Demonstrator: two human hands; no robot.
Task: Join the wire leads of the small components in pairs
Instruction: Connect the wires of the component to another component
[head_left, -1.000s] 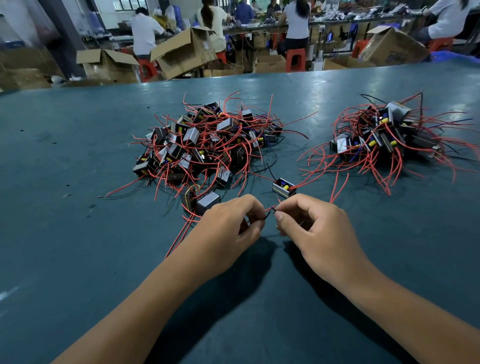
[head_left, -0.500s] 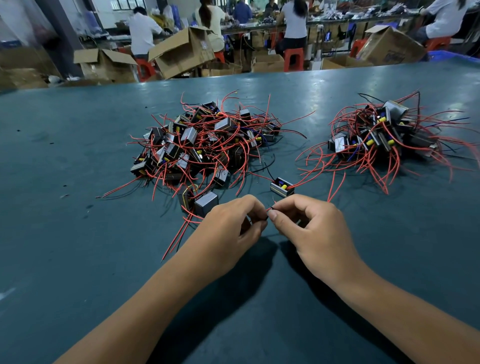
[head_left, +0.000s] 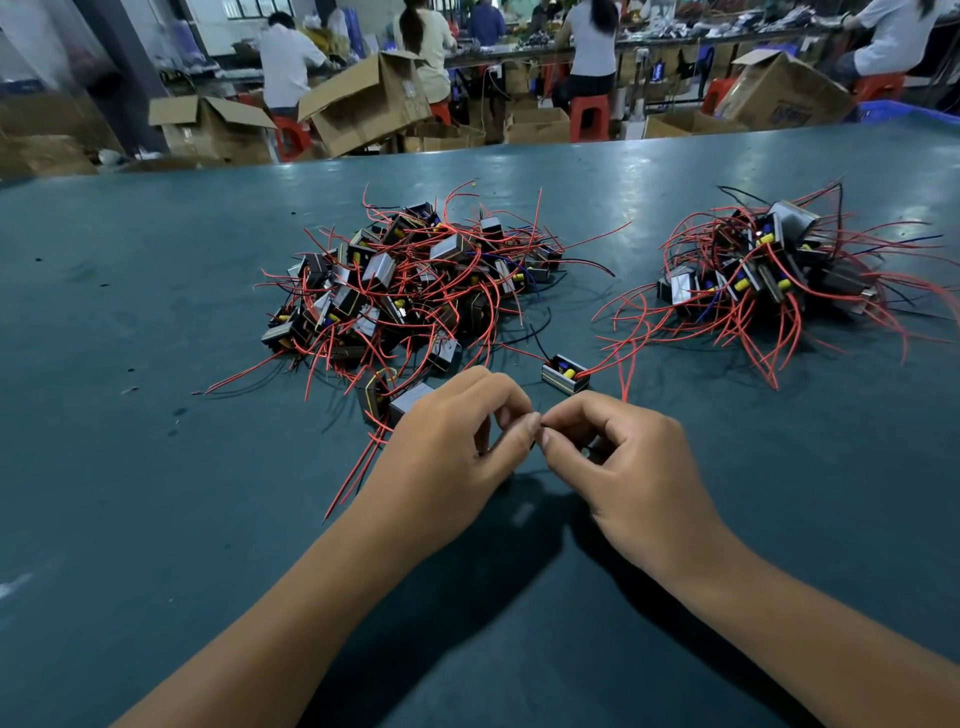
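Both hands have barely shifted; the left hand (head_left: 457, 441) and right hand (head_left: 623, 467) meet fingertip to fingertip above the bench (head_left: 130, 467), each grip pinching thin wire leads (head_left: 540, 427). One small component (head_left: 565, 375) lies just beyond, at one o'clock of the pinch.

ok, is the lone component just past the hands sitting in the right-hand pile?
No, the lone component lies by itself on the table, in the gap between the left pile and the right pile.
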